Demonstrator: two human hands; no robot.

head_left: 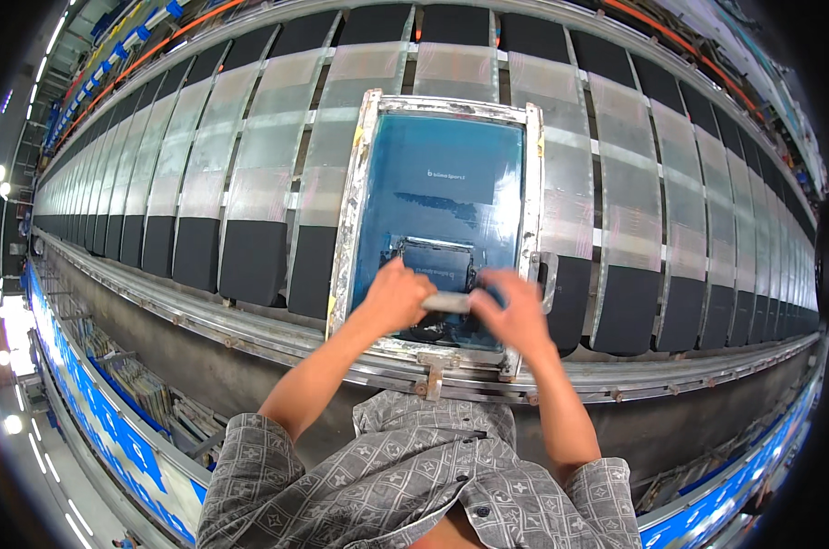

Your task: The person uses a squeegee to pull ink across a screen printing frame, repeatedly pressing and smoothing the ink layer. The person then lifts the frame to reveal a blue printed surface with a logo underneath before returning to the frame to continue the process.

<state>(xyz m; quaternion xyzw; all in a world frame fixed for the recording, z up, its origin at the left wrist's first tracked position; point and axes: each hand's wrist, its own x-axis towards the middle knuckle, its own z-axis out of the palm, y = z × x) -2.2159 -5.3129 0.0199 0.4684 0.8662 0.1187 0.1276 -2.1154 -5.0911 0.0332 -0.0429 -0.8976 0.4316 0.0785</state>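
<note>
A screen-printing frame (349,220) with pale, ink-stained edges lies over the row of boards in front of me. Its blue mesh (442,151) carries small white lettering and dark ink smears toward the near end. My left hand (399,295) is closed on the left end of a squeegee (448,302) with a pale grey handle, low over the mesh. At the squeegee's right end is my right hand (513,311); motion smears its fingers, so its grip is unclear. Black ink (437,245) lies just beyond the squeegee, and the squeegee's lower edge is hidden.
Long boards (277,128) carrying black fabric pieces (254,261) stretch away on both sides. A metal rail (277,331) runs along the near edge, with a clamp (434,373) below the frame. A clear handle-like piece (547,284) sits at the frame's right side.
</note>
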